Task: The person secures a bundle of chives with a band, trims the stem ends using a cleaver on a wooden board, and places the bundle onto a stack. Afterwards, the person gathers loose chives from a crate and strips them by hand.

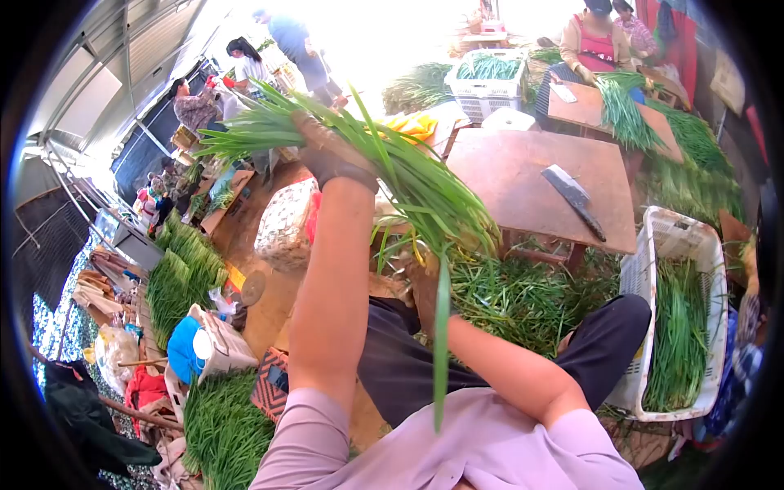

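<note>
A large bunch of long, flat green chives [441,192] slants across the middle of the view. My left hand [333,155], arm stretched forward, is closed round its upper left part. Leaf tips fan out past that hand to the left. Under the lower right end, my right hand [420,286] is closed at some yellowish and green leaves, its fingers partly hidden by the bunch. One long leaf hangs over my right forearm.
A knife [576,200] lies on a wooden board [523,163] ahead. At right stands a white crate [714,327] holding chives. Loose leaves [523,298] cover the ground by my legs. More chive piles [224,433] lie at left. A co-worker [596,45] handles chives at back right.
</note>
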A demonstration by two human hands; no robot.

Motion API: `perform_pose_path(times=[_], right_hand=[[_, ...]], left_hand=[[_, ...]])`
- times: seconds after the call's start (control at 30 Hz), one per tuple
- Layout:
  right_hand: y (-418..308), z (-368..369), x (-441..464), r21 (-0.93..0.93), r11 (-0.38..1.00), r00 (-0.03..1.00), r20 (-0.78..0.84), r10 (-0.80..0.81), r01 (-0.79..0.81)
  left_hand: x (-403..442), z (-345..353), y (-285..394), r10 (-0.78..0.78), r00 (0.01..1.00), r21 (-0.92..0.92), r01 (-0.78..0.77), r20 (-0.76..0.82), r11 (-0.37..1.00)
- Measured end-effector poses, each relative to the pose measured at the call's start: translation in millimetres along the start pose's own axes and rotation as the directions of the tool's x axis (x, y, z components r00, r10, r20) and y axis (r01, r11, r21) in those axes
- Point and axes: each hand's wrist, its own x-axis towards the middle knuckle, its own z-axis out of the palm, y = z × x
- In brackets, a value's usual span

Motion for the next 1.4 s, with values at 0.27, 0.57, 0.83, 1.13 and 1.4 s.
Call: perform_pose_path(times=[0.27, 0.57, 0.83, 1.13, 1.4], right_hand=[[-13.5, -20.2, 42.2, -0.709, 0.478, 0.854, 0.406, -0.324, 0.519], [111.0, -212.9, -22.7, -0.843, -0.246, 0.840, 0.358, 0.407, 0.479], [53.7, -216.5, -7.6, -0.934, -0.300, 0.846, 0.005, 0.533, 0.194], [41.9, -151.7, 44.5, -0.795, 0.446, 0.892, 0.248, -0.378, 0.410], [39.1, -119.3, 44.0, -0.589, 0.600, 0.839, 0.327, -0.435, 0.541]], left_hand=[[-35.1, 14.3, -12.7, 0.005, 0.991, 0.149, 0.015, -0.135, 0.989], [47.1, -30.7, -12.0, -0.088, 0.973, -0.068, 0.105, 0.215, 0.992], [56.1, -27.1, 14.5, 0.011, 0.976, -0.147, 0.021, 0.216, 0.989], [9.1, -17.1, 29.9, 0.072, 0.996, 0.054, -0.069, -0.048, 0.996], [-13.2, -23.0, 31.1, -0.039, 0.984, 0.063, 0.051, -0.176, 0.997]])
